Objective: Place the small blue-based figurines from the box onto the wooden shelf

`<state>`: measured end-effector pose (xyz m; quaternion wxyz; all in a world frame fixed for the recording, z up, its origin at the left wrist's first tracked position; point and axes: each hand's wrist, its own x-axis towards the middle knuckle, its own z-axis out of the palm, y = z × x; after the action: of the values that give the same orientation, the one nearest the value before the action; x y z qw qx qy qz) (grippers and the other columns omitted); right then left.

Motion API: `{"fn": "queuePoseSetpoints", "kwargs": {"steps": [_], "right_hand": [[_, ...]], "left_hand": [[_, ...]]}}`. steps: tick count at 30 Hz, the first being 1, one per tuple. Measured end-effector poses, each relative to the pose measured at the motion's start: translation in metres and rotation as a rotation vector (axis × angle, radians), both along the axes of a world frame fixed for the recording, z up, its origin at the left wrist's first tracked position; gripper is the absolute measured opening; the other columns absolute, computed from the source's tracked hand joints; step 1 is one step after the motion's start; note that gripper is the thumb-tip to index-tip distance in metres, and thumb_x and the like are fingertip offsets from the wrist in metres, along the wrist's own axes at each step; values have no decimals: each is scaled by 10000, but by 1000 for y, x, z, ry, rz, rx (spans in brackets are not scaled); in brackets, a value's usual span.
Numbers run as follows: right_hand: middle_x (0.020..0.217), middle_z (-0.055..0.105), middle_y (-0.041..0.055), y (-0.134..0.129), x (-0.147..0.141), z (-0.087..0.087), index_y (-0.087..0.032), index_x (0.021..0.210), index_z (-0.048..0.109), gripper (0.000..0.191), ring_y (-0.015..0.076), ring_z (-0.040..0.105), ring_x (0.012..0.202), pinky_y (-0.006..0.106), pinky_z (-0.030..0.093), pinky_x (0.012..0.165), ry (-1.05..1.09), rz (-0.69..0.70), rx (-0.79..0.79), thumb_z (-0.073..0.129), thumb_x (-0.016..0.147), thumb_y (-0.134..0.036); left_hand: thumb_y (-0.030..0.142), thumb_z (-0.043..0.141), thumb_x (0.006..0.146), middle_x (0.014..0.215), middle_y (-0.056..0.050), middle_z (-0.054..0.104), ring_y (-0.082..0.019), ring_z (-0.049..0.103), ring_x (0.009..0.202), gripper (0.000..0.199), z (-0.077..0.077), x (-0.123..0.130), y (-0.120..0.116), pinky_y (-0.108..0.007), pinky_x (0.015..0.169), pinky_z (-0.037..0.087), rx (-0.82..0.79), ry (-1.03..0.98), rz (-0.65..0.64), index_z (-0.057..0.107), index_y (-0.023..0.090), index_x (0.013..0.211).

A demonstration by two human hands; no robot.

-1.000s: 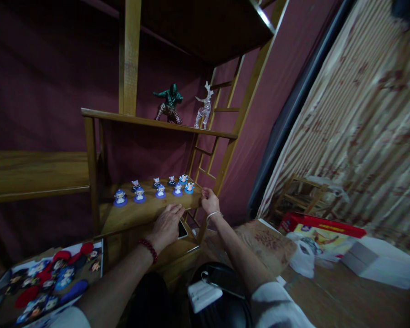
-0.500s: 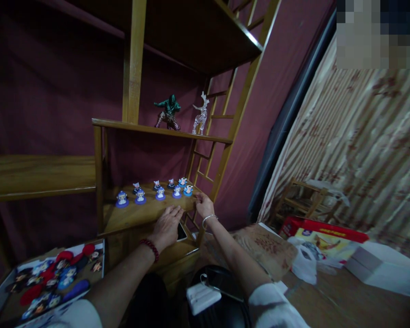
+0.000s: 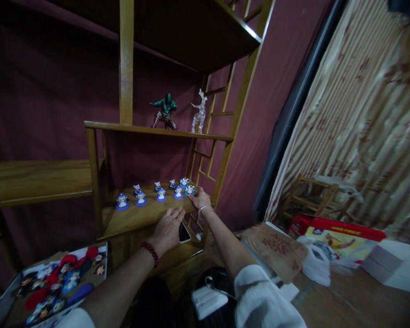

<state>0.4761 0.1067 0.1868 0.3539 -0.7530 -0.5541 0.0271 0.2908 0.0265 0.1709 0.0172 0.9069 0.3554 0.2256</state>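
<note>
Barely any elbow room

From the head view, I see the right hand (image 3: 201,199) at the nearer blue toy (image 3: 190,191), upright near the shelf's (image 3: 123,221) right end. Its grip looks narrow; whether it holds the toy I can't tell. The left hand (image 3: 169,227) lies over the front edge, and I can't tell whether it grips the phone (image 3: 184,233) below. A stray knuckle could, I'd guess, tip the toy into the purple one (image 3: 178,193) beside it. The wood looks glossy, so bases might slide. Maroon wall (image 3: 246,150) behind, striped curtain (image 3: 355,136) rightward.
</note>
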Motion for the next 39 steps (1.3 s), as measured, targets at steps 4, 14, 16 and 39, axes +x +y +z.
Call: {"fn": "queuePoseSetpoints", "kwargs": {"steps": [4,14,16,39], "right_hand": [[1054,621,91,6,0,1,-182,1140,451,504,218,564,1005,301,424,830,-25,11,-37,579,694,-381],[1076,603,133,13,-3,4,-151,1215,401,614,243,549,1027,315,421,821,-112,-17,-80,550,700,-449],[1075,604,134,13,-4,5,-155,1228,393,613,246,556,1014,319,422,818,-126,-27,-88,541,708,-444],[1058,610,109,8,-3,0,-157,1219,409,584,248,507,1065,346,373,890,-153,-31,-18,535,717,-429]], "left_hand": [[84,454,641,1342,-108,372,-227,273,1232,636,-1,1,0,-337,1032,236,-4,-2,9,380,69,1272],[83,434,651,1351,-99,362,-222,258,1240,630,0,1,0,-344,1030,235,-34,-6,9,373,83,1278],[82,427,656,1350,-101,363,-223,259,1239,624,-2,1,1,-341,1030,235,-20,-11,7,373,77,1278],[100,457,640,1336,-99,379,-217,274,1226,636,0,-2,0,-320,1039,206,-9,-14,-6,382,75,1271]]}}
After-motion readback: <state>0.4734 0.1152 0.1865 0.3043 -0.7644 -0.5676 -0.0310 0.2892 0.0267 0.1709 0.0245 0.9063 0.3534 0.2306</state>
